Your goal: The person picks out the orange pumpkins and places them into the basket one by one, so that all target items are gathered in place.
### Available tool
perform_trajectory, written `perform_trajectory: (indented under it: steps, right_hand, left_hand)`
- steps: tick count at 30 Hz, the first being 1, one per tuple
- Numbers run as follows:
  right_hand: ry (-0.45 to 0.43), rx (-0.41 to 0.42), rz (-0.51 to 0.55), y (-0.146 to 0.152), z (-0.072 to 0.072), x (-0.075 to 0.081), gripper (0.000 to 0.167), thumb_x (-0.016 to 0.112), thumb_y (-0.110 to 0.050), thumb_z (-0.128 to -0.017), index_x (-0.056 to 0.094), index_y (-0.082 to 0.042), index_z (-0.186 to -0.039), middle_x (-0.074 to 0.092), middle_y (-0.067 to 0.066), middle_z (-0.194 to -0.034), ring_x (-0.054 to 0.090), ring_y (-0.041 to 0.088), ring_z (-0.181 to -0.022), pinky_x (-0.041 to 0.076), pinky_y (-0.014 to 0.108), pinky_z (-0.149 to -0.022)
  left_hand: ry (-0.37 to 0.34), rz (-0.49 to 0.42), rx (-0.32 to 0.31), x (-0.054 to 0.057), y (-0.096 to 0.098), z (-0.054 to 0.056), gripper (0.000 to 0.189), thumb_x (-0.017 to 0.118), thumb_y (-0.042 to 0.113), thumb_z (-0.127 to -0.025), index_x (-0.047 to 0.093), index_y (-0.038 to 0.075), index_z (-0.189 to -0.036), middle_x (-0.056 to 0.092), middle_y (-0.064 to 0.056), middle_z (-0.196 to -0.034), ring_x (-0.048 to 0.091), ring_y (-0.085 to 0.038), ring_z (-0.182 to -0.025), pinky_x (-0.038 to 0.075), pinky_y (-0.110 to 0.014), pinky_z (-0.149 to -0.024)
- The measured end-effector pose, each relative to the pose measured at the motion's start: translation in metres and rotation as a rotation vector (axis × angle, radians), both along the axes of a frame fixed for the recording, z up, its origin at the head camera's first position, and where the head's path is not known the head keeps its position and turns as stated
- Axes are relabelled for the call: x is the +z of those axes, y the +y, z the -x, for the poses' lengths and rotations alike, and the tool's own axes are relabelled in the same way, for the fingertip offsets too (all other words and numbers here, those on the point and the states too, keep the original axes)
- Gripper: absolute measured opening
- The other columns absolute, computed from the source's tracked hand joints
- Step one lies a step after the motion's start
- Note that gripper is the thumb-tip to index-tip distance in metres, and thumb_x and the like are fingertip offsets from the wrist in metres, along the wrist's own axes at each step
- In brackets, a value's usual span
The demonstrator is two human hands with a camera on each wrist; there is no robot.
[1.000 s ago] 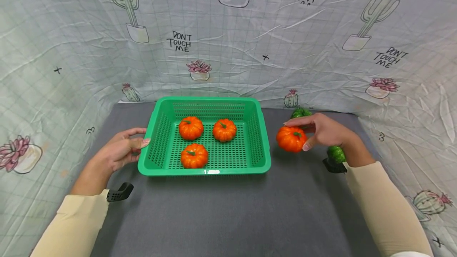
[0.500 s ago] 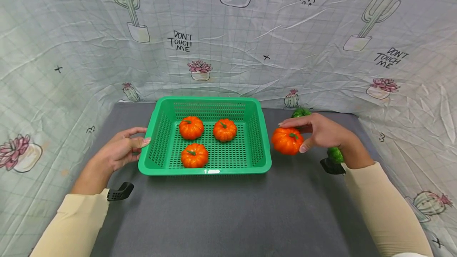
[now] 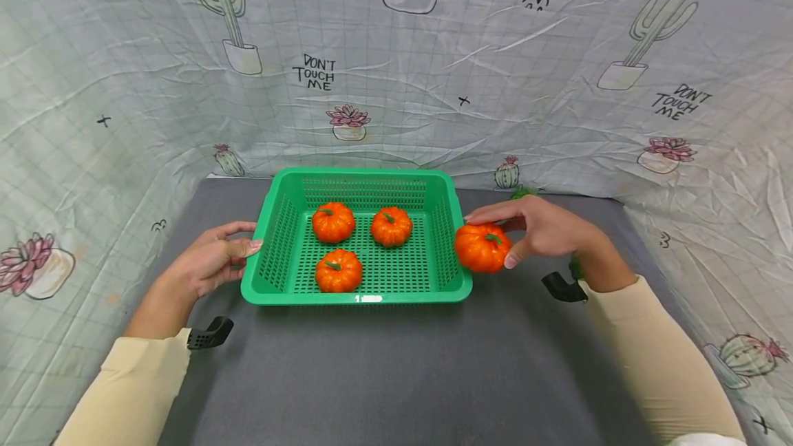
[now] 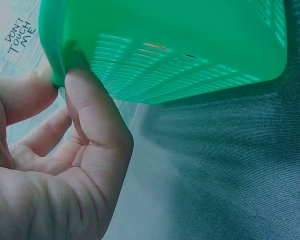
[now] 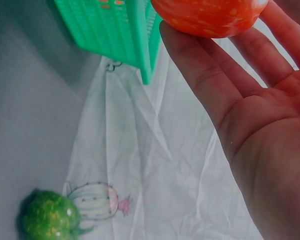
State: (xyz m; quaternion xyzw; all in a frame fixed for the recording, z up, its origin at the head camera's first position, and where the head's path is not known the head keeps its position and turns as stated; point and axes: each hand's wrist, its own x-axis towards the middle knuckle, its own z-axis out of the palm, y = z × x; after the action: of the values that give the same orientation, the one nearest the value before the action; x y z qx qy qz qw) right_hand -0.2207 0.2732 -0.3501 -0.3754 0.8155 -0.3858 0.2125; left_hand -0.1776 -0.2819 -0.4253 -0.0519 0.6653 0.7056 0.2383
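A green plastic basket [image 3: 356, 298] stands on the grey table, with three small orange pumpkins inside: one at back left [image 3: 333, 222], one at back right [image 3: 391, 226], one at front left [image 3: 338, 270]. My left hand [image 3: 207, 260] pinches the basket's left rim between thumb and fingers, as the left wrist view shows closely. Between the thumb and fingers of my right hand [image 3: 548, 229] is another orange pumpkin [image 3: 482, 248], held up beside the basket's right rim and overlapping it in the head view. In the right wrist view only this pumpkin's lower part [image 5: 210, 15] shows.
A green pumpkin [image 5: 50, 215] lies on the table; in the head view, bits of green [image 3: 523, 193] show behind my right hand and by its wrist. Patterned cloth [image 3: 396, 88] hangs behind the grey table [image 3: 396, 370] and at both sides.
My right hand has carried the orange pumpkin leftward, from right of the basket to its right rim. The left hand and basket have stayed in place.
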Motion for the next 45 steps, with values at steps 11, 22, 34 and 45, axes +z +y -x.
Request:
perform_trajectory:
  steps: [11,22,34,45]
  right_hand:
    - [-0.026,0.034,0.039,-0.029,0.002,-0.005,0.079,0.093,-0.002,-0.070,0.062,-0.003,-0.143,0.063,0.018,-0.147,0.061,-0.002,-0.128,0.053,0.023,-0.107]
    - [-0.020,0.030,0.036,-0.061,0.004,-0.019,0.080,0.097,-0.009,-0.069,0.064,-0.008,-0.143,0.065,0.010,-0.145,0.063,0.018,-0.131,0.054,0.037,-0.110]
    - [0.011,-0.028,-0.028,-0.089,0.004,-0.037,0.080,0.100,-0.015,-0.066,0.068,-0.015,-0.139,0.068,0.005,-0.142,0.067,0.022,-0.123,0.056,0.049,-0.106]
    - [0.046,-0.052,-0.096,-0.104,0.002,-0.045,0.080,0.100,-0.027,-0.068,0.067,-0.014,-0.140,0.068,0.005,-0.142,0.067,0.021,-0.118,0.058,0.049,-0.099]
  left_hand:
    - [0.008,0.006,0.004,-0.001,0.001,0.001,0.041,0.067,0.012,-0.103,0.045,0.016,-0.137,0.075,0.008,-0.101,0.073,-0.010,-0.086,0.063,-0.031,-0.076]
    - [0.013,0.032,0.008,0.003,0.001,-0.003,0.042,0.068,0.014,-0.102,0.046,0.015,-0.139,0.075,0.007,-0.100,0.072,-0.010,-0.084,0.064,-0.031,-0.076]
    - [0.011,0.098,0.013,0.004,0.001,-0.006,0.044,0.068,0.019,-0.103,0.046,0.015,-0.141,0.076,0.008,-0.095,0.069,-0.008,-0.079,0.062,-0.030,-0.074]
    - [0.021,0.105,-0.005,0.003,0.003,-0.006,0.051,0.067,0.017,-0.103,0.041,0.012,-0.146,0.075,0.010,-0.099,0.070,-0.008,-0.082,0.063,-0.030,-0.075]
